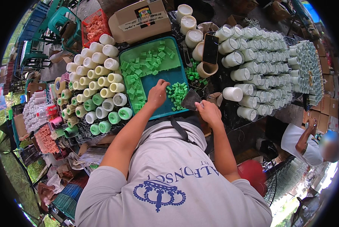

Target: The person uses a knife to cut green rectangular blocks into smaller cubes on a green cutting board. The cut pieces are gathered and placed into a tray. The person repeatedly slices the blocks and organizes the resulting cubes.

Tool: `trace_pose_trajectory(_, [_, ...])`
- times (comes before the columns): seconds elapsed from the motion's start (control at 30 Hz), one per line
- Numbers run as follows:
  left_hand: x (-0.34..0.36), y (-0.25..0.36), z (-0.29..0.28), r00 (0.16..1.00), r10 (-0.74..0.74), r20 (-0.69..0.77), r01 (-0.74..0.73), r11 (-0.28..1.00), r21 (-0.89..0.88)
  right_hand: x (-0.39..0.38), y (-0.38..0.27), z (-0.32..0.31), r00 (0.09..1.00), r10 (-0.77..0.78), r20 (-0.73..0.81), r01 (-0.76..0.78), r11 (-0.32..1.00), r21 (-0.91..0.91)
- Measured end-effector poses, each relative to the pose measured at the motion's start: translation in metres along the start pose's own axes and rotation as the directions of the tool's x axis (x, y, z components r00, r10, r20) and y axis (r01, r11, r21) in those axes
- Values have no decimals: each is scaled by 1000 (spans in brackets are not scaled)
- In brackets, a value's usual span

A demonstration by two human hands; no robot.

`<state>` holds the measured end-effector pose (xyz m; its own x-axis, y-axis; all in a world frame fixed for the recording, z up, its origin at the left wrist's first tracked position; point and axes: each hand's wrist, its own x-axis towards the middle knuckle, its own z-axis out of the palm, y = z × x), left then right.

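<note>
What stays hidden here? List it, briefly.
- Head view: left hand fingertips, curled down into the teal tray; its grip is unclear.
- What the right hand grips of the dark scraper.
- Phone screen, too dark.
- Far cup rows, too small.

Crowded worktable [230,121]
It bore a teal tray [160,81], cardboard box [139,19], phone [210,48] — and candle rows [264,68].

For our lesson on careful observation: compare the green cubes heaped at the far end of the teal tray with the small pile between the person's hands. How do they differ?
The far heap of green cubes is large and spreads along the teal tray's far and left sides; the small pile is compact, near its front right corner.
No hand touches the far heap; the left hand rests beside the small pile, and the right hand holds a dark scraper against it.
Both are green cubes.
</note>
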<state>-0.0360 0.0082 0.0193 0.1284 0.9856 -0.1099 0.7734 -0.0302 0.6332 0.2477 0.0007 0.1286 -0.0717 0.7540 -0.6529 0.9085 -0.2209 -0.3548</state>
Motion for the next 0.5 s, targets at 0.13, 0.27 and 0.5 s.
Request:
trace_pose_trajectory(0.13, [23, -14, 0, 964, 156, 217, -209, 947, 244, -3, -4, -3, 1000, 15, 5, -15, 1000, -5])
trace_pose_trajectory(0.27, [32, -20, 5, 944, 155, 290, -237, 933, 272, -5, -3, -2, 1000, 31, 7, -31, 999, -9])
trace_pose_trajectory(0.5, [16, -28, 14, 980, -57, 190, 94, 977, -192, -4, 2, 4, 1000, 10, -24, -10, 999, 33])
